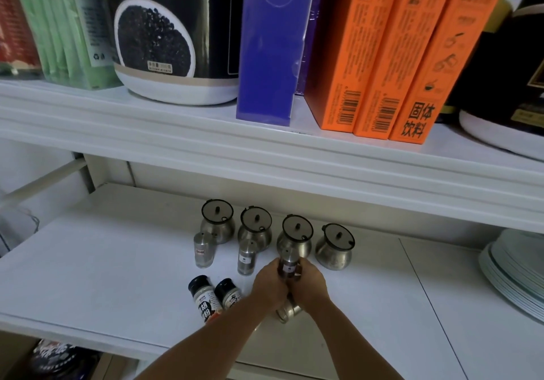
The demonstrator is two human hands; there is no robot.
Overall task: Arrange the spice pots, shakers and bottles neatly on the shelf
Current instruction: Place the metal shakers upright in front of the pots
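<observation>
On the white lower shelf [88, 261] a row of steel spice pots with dark-rimmed lids stands at the back, from the leftmost pot [217, 225] to the rightmost pot [334, 247]. In front of them stand two steel shakers [203, 250] [246, 257]. My left hand [269, 287] and my right hand [307, 287] together grip a third steel shaker [287, 261], held upright in front of the third pot. Two black-capped spice bottles [204, 295] [228, 292] sit left of my hands. Another steel shaker [288, 310] lies under my wrists, mostly hidden.
A stack of pale plates [512, 273] sits at the shelf's right end. The upper shelf [206, 132] overhangs, carrying orange boxes [376, 55], a purple box [270, 49], a black tub [170, 32] and green packets [59, 26].
</observation>
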